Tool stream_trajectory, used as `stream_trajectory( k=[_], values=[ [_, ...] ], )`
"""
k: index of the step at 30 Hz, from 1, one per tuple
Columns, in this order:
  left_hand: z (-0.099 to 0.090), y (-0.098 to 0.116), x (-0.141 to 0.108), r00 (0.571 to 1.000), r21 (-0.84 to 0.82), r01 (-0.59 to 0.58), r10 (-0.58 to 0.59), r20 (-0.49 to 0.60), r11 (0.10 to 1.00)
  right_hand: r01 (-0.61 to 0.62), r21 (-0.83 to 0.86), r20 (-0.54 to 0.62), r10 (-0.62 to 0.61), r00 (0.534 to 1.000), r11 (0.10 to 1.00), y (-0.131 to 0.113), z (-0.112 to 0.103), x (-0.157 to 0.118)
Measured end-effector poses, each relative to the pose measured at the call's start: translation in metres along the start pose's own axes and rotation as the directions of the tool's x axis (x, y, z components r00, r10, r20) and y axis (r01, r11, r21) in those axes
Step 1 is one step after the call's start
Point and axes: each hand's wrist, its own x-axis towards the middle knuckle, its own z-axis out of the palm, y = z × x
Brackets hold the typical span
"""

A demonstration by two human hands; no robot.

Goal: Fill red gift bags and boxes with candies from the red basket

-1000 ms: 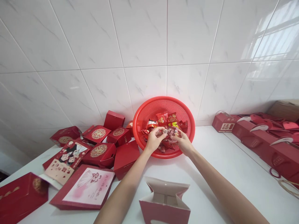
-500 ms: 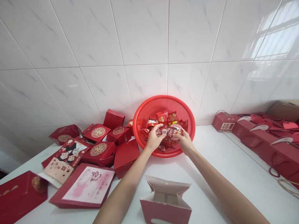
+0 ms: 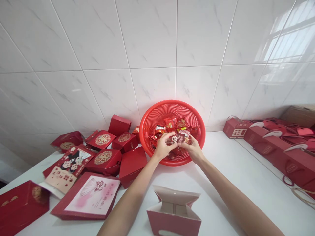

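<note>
Both my left hand and my right hand were inside the rim of the red basket, fingertips close together, thumbs and fingers pinching dark red packets. I saw other shiny packets lying around them. An open box stood on the white table, on the basket's near side.

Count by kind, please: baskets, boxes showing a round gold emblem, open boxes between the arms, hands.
Red round plastic basket: 1
Red cardboard boxes, round gold emblem: 5
Open dusty-pink cardboard box: 1
Bare left hand, right hand: 2
Total: 9
</note>
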Motion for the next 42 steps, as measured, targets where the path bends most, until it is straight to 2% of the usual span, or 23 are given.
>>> stream_trajectory(
  k=[17, 28, 31, 34, 37, 42],
  values=[
    [0.000, 0.006, -0.002, 0.995, -0.052, 0.083, -0.079, 0.068, 0.995, 0.003, 0.003, -0.006, -0.003, 1.000, 1.000, 0.000, -0.003, 0.000],
    [0.000, 0.006, 0.000, 0.996, -0.091, 0.054, -0.060, -0.068, 0.994, -0.009, 0.095, -0.071, 0.016, 0.997, 0.995, -0.003, 0.002, 0.001],
    [-0.001, 0.005, 0.001, 0.985, -0.077, 0.050, -0.062, -0.161, 0.996, 0.027, 0.141, -0.164, -0.004, 0.987, 0.990, -0.003, 0.001, 0.004],
    [-0.002, 0.002, 0.003, 0.957, -0.049, 0.052, -0.063, -0.284, 0.997, 0.030, 0.164, -0.231, 0.009, 0.973, 0.986, -0.002, 0.000, 0.006],
    [-0.004, -0.002, 0.004, 0.942, -0.021, 0.054, -0.057, -0.330, 0.998, 0.025, 0.146, -0.220, 0.008, 0.976, 0.989, -0.003, 0.000, 0.006],
    [-0.004, -0.004, 0.004, 0.942, -0.027, 0.070, -0.075, -0.327, 0.997, 0.006, 0.126, -0.183, 0.017, 0.983, 0.992, -0.005, 0.002, 0.004]
  ],
)
